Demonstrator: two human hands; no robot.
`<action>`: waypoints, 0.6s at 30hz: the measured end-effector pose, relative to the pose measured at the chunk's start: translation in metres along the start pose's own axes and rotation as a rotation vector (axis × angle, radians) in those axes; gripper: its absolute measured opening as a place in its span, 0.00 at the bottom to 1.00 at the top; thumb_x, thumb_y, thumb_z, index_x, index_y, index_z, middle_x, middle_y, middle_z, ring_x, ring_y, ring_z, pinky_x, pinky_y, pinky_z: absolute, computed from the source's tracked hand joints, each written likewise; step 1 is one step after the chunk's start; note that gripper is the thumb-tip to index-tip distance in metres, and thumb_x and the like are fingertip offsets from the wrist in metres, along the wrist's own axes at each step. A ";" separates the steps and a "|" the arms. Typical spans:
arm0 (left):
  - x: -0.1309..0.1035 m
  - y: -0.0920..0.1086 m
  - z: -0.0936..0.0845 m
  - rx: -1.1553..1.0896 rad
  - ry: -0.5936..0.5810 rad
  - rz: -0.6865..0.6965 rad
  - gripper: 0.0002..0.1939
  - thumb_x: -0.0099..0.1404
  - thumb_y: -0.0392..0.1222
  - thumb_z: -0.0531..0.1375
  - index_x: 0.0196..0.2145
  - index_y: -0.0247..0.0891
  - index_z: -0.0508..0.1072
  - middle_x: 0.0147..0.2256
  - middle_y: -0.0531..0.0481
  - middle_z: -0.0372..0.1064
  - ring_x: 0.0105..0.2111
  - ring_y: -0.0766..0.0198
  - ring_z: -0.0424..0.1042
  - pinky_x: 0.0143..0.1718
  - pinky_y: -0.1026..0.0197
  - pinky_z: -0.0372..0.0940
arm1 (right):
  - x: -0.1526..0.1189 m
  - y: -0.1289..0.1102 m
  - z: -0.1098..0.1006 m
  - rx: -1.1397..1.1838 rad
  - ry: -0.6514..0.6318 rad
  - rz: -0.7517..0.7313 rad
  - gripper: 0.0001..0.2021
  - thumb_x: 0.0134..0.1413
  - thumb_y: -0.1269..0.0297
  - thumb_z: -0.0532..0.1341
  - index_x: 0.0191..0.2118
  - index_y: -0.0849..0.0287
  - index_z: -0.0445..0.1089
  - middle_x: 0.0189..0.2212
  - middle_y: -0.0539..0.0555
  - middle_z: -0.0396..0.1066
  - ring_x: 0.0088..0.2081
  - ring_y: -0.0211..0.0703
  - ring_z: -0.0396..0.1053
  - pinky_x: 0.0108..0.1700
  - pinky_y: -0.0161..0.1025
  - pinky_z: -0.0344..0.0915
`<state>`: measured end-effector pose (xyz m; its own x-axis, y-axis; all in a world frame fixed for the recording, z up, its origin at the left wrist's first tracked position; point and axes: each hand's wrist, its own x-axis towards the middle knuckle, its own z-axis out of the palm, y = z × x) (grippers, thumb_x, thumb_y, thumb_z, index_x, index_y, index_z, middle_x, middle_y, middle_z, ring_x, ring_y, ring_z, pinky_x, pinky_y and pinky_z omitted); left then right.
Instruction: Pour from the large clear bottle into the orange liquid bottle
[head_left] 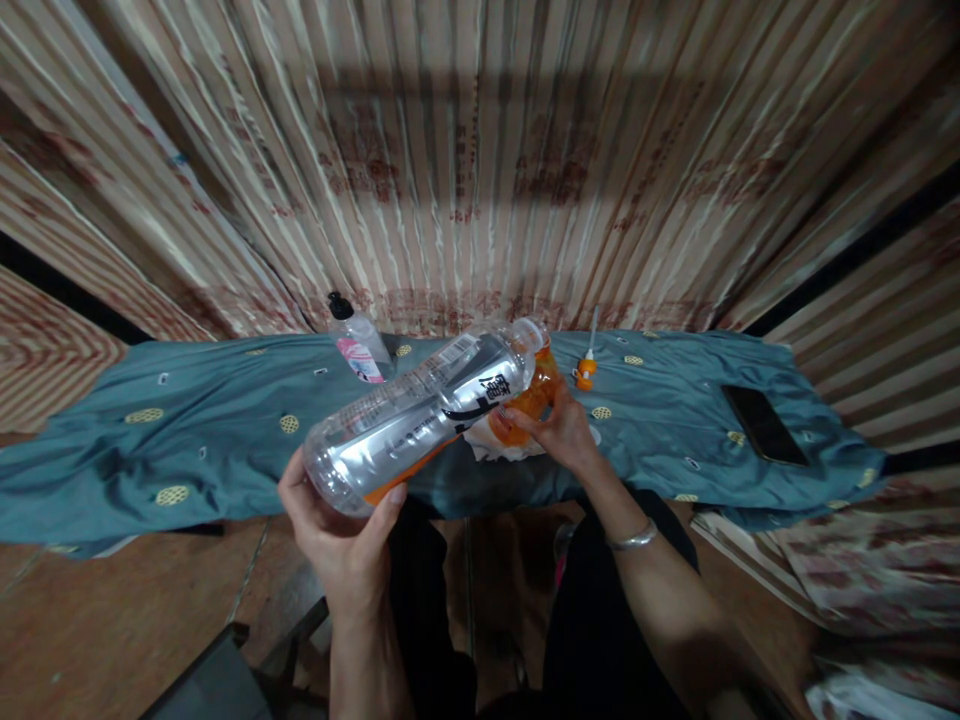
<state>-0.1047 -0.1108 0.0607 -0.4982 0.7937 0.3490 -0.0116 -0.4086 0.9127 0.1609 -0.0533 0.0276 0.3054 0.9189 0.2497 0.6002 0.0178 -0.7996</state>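
Observation:
My left hand (345, 540) grips the base of a large clear plastic bottle (420, 415) with a silver label. The bottle is tilted, its uncapped neck pointing up and right. Behind that neck, my right hand (559, 425) is closed around an orange see-through bottle (536, 390). The mouth of the clear bottle overlaps the top of the orange one; whether they touch I cannot tell. Under the orange bottle lies a crumpled white tissue (499, 445). An orange pump top (586, 372) with a thin tube stands on the cloth just beyond my right hand.
A clear pump bottle (361, 345) with a black top and pink label stands at the back left. A dark phone (763, 424) lies on the right of the teal cloth-covered table (225, 440). Striped curtains (480, 150) hang close behind. A grey stool (217, 680) is at lower left.

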 end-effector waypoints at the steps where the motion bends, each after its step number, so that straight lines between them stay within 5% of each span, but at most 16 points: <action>1: 0.000 0.000 0.000 0.005 -0.003 0.006 0.46 0.44 0.48 0.80 0.59 0.42 0.68 0.59 0.41 0.69 0.62 0.44 0.71 0.67 0.41 0.63 | 0.000 0.000 0.000 0.000 -0.003 0.001 0.39 0.45 0.44 0.74 0.59 0.59 0.67 0.47 0.64 0.82 0.55 0.70 0.79 0.53 0.58 0.77; 18: 0.005 -0.002 0.002 0.011 -0.008 0.046 0.44 0.46 0.49 0.79 0.57 0.42 0.68 0.57 0.42 0.70 0.59 0.48 0.73 0.67 0.42 0.63 | 0.001 0.002 0.000 -0.003 -0.012 -0.009 0.38 0.45 0.44 0.74 0.58 0.58 0.67 0.46 0.62 0.83 0.50 0.68 0.81 0.49 0.57 0.77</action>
<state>-0.1057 -0.1051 0.0610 -0.4908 0.7777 0.3927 0.0206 -0.4402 0.8977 0.1627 -0.0524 0.0264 0.2908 0.9234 0.2504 0.6056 0.0250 -0.7954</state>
